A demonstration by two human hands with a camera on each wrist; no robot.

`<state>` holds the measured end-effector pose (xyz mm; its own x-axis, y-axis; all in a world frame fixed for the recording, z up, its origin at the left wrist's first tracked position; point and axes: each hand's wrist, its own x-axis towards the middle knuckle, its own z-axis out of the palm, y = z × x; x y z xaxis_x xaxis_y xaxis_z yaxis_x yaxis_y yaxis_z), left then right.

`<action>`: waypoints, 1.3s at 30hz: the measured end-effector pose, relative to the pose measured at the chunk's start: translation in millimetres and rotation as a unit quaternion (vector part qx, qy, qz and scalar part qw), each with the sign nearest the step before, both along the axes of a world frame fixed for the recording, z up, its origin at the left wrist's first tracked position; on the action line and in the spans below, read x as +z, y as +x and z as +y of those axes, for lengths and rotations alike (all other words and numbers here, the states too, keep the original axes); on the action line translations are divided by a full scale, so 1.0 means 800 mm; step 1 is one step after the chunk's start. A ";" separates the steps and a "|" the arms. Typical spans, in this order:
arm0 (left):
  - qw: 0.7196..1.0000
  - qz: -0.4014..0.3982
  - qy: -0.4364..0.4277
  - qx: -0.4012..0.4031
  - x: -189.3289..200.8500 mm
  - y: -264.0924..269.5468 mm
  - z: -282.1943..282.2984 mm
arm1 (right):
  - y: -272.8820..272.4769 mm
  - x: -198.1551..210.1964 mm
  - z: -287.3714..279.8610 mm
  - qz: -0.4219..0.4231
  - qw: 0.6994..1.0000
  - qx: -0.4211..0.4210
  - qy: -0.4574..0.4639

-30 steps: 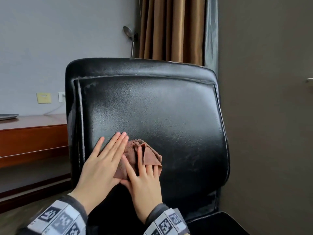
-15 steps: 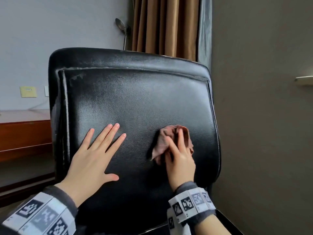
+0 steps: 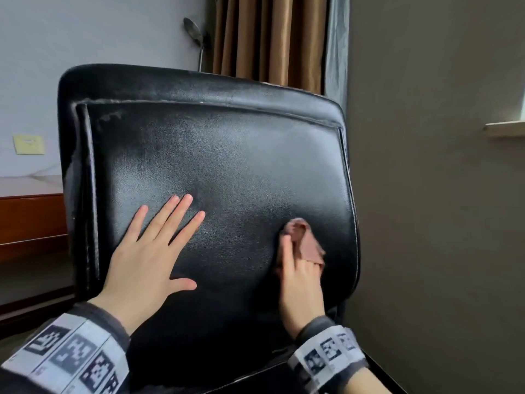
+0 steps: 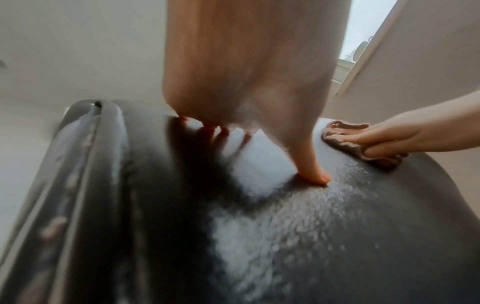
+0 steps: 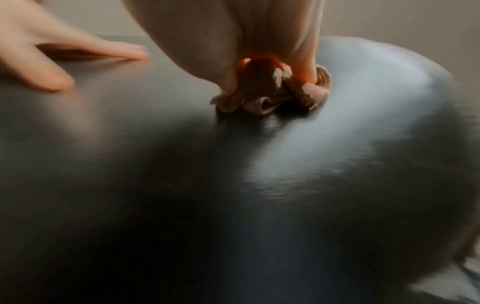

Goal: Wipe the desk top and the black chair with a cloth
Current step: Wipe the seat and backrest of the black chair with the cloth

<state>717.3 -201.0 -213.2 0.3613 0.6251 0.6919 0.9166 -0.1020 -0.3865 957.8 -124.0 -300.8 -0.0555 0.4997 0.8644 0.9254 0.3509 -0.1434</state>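
Observation:
The black chair (image 3: 227, 152) fills the head view, its leather backrest facing me. My left hand (image 3: 153, 251) lies flat on the backrest's lower left part with fingers spread and straight; the left wrist view shows its thumb pressed on the leather (image 4: 337, 226). My right hand (image 3: 298, 280) presses a bunched brown cloth (image 3: 308, 241) against the backrest near its right edge. In the right wrist view the cloth (image 5: 259, 98) is gathered between thumb and fingers. The wooden desk (image 3: 28, 211) is at the far left behind the chair.
A grey-brown wall (image 3: 426, 194) stands close to the chair's right side, with a window sill (image 3: 505, 129) on it. Brown curtains (image 3: 270, 38) and a floor lamp (image 3: 196, 32) are behind the chair. A wall socket (image 3: 28, 145) sits above the desk.
My right hand has slid the cloth rightward across the backrest, from beside the left hand to near the right edge. The left hand has stayed flat on the leather.

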 end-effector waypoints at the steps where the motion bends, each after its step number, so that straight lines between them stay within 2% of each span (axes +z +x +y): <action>1: 1.000 0.000 0.003 0.000 -0.001 0.000 0.000 | 0.017 0.002 0.007 0.027 0.999 -0.020 0.013; 3: 1.000 0.001 0.005 0.001 -0.002 0.000 0.002 | 0.025 0.002 0.011 0.061 0.997 -0.036 0.028; 5: 1.000 0.003 0.005 0.006 -0.004 -0.001 0.005 | 0.003 -0.002 0.001 0.075 0.997 -0.031 0.014; 6: 1.000 0.005 0.005 0.008 -0.005 -0.002 0.006 | -0.013 -0.010 -0.006 0.052 0.998 -0.017 0.005; 8: 1.000 0.010 0.005 0.011 -0.006 -0.004 0.006 | -0.034 -0.037 -0.016 -0.045 0.999 0.020 0.003; 10: 1.000 0.014 0.009 0.008 -0.005 -0.005 0.006 | -0.013 -0.038 -0.018 -0.119 0.991 0.067 0.005; 11: 1.000 0.016 0.010 0.008 -0.005 -0.005 0.005 | 0.010 -0.033 -0.013 -0.122 0.990 0.072 0.009; 14: 1.000 0.018 0.009 0.010 -0.006 -0.004 0.006 | 0.071 -0.011 0.004 0.000 1.000 0.022 -0.015; 16: 1.000 0.016 0.010 0.009 -0.006 -0.004 0.006 | 0.073 0.000 0.009 0.063 0.997 -0.006 -0.035; 20: 1.000 0.019 0.016 0.004 -0.008 -0.008 0.004 | 0.056 0.021 0.009 0.061 0.996 -0.052 -0.025; 23: 0.999 0.024 0.025 0.010 -0.009 -0.008 0.005 | 0.073 0.078 0.011 0.075 0.994 -0.068 -0.051; 25: 0.999 0.027 0.029 0.014 -0.010 -0.008 0.006 | 0.093 0.117 0.017 0.102 0.989 -0.034 -0.098; 27: 0.999 0.028 0.026 0.016 -0.011 -0.008 0.008 | 0.106 0.127 0.021 0.109 0.988 -0.007 -0.110; 29: 0.999 0.030 0.023 0.017 -0.011 -0.009 0.009 | 0.106 0.094 0.015 0.058 0.996 -0.010 -0.071; 31: 0.999 0.045 0.021 0.003 -0.009 -0.015 0.004 | 0.097 0.023 0.001 -0.033 0.998 0.002 -0.046; 33: 0.998 0.060 0.014 -0.003 -0.006 -0.031 -0.010 | 0.079 -0.042 -0.021 -0.066 0.995 0.040 -0.057; 36: 0.999 0.030 0.008 0.035 -0.010 -0.062 -0.042 | 0.040 -0.069 -0.038 -0.037 0.991 0.093 -0.090; 39: 0.998 -0.004 -0.003 0.058 -0.015 -0.074 -0.053 | -0.016 -0.042 -0.049 0.070 0.984 0.082 -0.145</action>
